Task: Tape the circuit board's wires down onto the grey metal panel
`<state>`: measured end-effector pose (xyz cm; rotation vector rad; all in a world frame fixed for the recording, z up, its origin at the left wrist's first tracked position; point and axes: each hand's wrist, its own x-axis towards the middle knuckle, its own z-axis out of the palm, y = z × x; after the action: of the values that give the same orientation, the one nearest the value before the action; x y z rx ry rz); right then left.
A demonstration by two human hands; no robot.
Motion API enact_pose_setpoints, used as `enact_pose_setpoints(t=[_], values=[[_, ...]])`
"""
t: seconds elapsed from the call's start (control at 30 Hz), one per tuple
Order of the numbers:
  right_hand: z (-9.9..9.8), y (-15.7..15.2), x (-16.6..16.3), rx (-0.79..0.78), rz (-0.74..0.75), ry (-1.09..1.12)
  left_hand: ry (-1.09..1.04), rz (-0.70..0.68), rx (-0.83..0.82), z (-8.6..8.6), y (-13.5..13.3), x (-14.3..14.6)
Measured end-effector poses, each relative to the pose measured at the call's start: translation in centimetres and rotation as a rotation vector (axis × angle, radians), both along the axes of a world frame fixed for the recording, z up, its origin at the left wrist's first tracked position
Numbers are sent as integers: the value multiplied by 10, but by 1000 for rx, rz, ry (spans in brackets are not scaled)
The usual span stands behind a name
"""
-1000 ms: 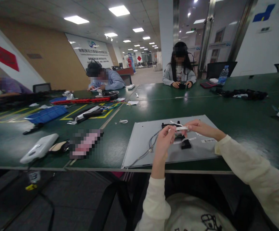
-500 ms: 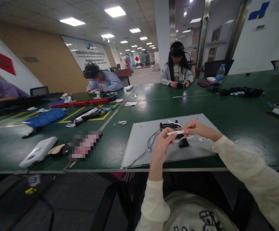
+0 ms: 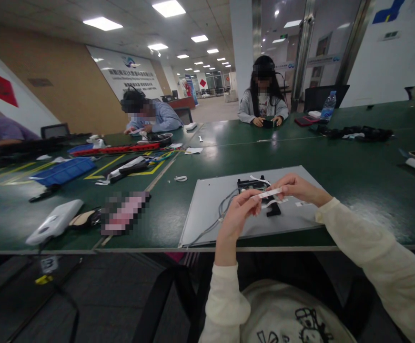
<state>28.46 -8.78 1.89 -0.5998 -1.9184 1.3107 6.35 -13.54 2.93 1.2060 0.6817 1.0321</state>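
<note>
Between my two hands a short white strip is held up above a flat grey panel. My left hand pinches its left end, and my right hand pinches the right end. Behind and below the fingers, a black bracket-like part lies on the panel, partly hidden by my hands. More white strips lie at that part. A grey cable runs from it across the panel toward the front left corner.
Left of the panel lie a pink phone-like object, a white device and a blue tray. A white loop lies behind the panel's left side. Two people sit across the green table; a water bottle stands far right.
My hands have moved slightly apart, and more of the white strip shows between them. The strip now tilts up to the right. The whole view has shifted a little.
</note>
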Motion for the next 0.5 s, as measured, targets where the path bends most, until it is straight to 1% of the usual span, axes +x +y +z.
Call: enact_pose_setpoints(t=[0.07,0.23,0.37,0.5], values=[[1,0,1,-21,57,57,-64,-23,-16,0,-1,-3],[4,0,4,-63,238,154,-218,-22,-37,-3,-2,-8],[1,1,6,-97,255,158,-211,-72,-16,-2,-4,-10],[-1,1,5,-109,262,206,-132,-110,-8,3,-10,-12]])
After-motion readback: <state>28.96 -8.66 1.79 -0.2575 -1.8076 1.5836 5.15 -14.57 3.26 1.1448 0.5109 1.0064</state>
